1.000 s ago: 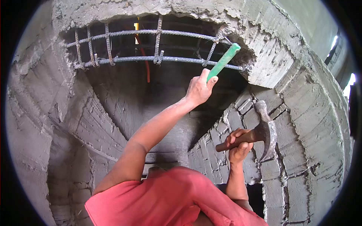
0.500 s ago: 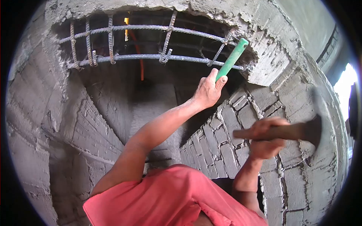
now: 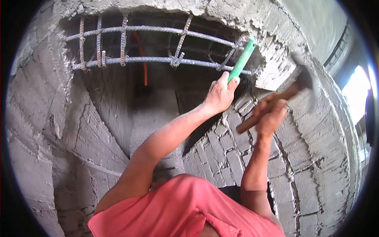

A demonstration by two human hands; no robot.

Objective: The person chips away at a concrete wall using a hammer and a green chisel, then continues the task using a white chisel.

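My left hand (image 3: 221, 93) is wrapped round a green bar-like tool (image 3: 243, 60), whose upper end lies over the right end of the steel rebar (image 3: 158, 60), beside broken concrete (image 3: 276, 59). Whether its far tip touches the concrete is hidden. My right hand (image 3: 271, 114) grips the wooden handle of a hammer (image 3: 294, 90). The hammer's head is blurred by motion, up and to the right of that hand, in front of the concrete wall.
An opening in the concrete is crossed by rebar. An orange-red cable (image 3: 145, 74) hangs inside it. Grooved brickwork (image 3: 221, 152) lies below on the right, and a rough grey wall (image 3: 31, 166) stands on the left.
My right hand has swung the hammer up and slightly left, closer to the green tool. My left hand still holds the green tool in nearly the same place. The view has shifted slightly.
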